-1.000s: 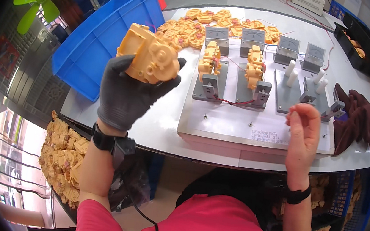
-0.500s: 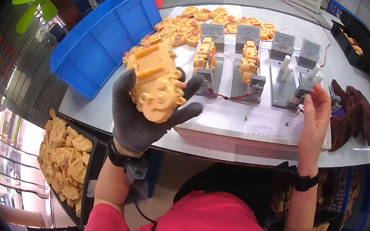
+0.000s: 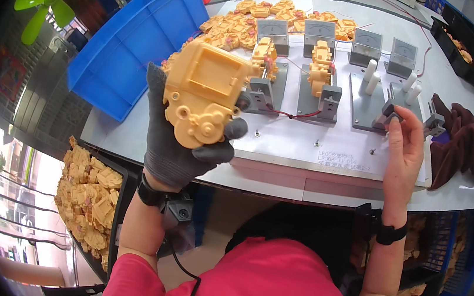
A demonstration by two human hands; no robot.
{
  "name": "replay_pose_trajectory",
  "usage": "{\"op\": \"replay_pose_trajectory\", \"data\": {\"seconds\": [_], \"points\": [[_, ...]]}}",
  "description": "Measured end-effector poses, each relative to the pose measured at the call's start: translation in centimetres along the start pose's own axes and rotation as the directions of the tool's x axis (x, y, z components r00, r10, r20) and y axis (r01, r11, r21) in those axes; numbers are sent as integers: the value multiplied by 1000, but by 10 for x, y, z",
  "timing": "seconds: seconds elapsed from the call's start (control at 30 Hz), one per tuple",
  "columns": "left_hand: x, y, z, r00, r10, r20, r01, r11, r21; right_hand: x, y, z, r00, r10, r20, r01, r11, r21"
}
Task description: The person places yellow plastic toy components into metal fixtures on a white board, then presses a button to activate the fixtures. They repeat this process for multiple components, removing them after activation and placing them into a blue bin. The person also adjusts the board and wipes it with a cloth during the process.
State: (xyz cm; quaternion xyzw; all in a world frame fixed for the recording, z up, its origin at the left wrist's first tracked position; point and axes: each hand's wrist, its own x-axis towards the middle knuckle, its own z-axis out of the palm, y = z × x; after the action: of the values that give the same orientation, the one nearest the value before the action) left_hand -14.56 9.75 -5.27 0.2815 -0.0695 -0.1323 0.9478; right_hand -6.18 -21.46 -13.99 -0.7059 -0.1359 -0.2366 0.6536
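Note:
My left hand (image 3: 170,157), in a dark grey glove, holds up a yellow-orange plastic gear housing (image 3: 203,93). Its fingers wrap round the sides, and the face with a rectangular recess and round bosses shows. Over on the right, my bare right hand (image 3: 406,146) has thumb and fingertips closed at the small dark block (image 3: 387,114) of a grey test fixture (image 3: 361,117) with white pegs (image 3: 373,83). Two similar fixtures to its left each bear a housing, one (image 3: 265,55) beside the raised part and another (image 3: 320,69) in the middle.
Behind the fixtures stand several grey panel meters (image 3: 319,38) and a heap of yellow-orange housings (image 3: 228,30). A blue bin (image 3: 134,46) is at left, a dark cloth (image 3: 463,143) at right. Below the table's left edge sits a full crate of housings (image 3: 88,201). Red wires cross the fixtures.
My left hand has turned the housing so its recessed face shows more squarely, and the fingers have drawn in round it. My right hand stays at the fixture block, its fingers slightly more curled.

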Motion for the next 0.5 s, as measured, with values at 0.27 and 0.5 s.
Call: {"op": "replay_pose_trajectory", "data": {"seconds": [0.27, 0.5], "points": [[42, -21, 43, 991, -76, -107, 100, 967, 234, -2, 3, 0, 1000, 5, 2, -6, 997, 73], [75, -30, 37, 996, 43, 83, -88, 736, 671, 0, -5, -4, 1000, -21, 16, 20, 997, 71]]}}
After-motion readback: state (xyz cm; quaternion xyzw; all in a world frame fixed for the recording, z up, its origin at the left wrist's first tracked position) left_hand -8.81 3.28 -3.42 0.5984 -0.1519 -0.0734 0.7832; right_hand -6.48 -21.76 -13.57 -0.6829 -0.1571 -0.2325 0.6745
